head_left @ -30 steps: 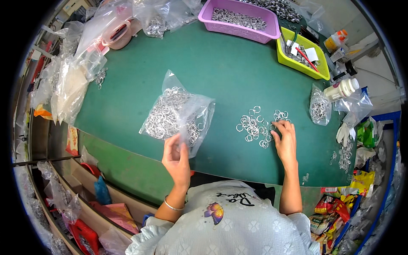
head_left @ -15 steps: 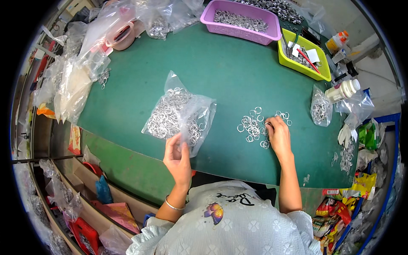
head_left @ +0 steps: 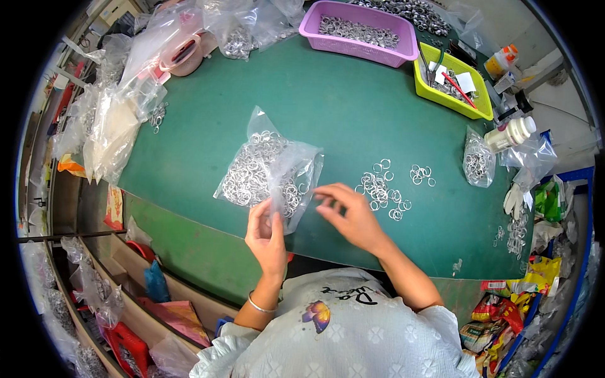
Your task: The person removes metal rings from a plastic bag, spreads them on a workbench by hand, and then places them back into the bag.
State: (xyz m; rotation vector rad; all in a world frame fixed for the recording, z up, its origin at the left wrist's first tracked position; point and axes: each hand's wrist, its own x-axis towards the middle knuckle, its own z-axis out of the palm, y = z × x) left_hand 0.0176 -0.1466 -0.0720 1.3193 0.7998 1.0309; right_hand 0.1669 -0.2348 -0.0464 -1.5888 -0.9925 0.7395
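A clear plastic bag (head_left: 309, 165) full of silver metal rings (head_left: 249, 176) lies on the green table in front of me. My left hand (head_left: 266, 230) pinches the bag's near edge between thumb and fingers. At the bag's right side is my right hand (head_left: 345, 214), its fingers stretched toward the bag and apart from the thumb; I see nothing between them. Right of that hand lies a loose pile of rings (head_left: 378, 189). Beyond the pile is a small cluster of rings (head_left: 422, 175).
A purple basket (head_left: 359, 52) of rings and a yellow-green basket (head_left: 450, 97) with pliers and a red pen stand at the back. On the right are a small bag of rings (head_left: 479, 162) and a white bottle (head_left: 510, 134). Plastic bags (head_left: 116, 126) crowd the left edge.
My right hand has moved left from the loose rings to the right side of the bag, and its fingers have spread. The left hand keeps its pinch on the bag.
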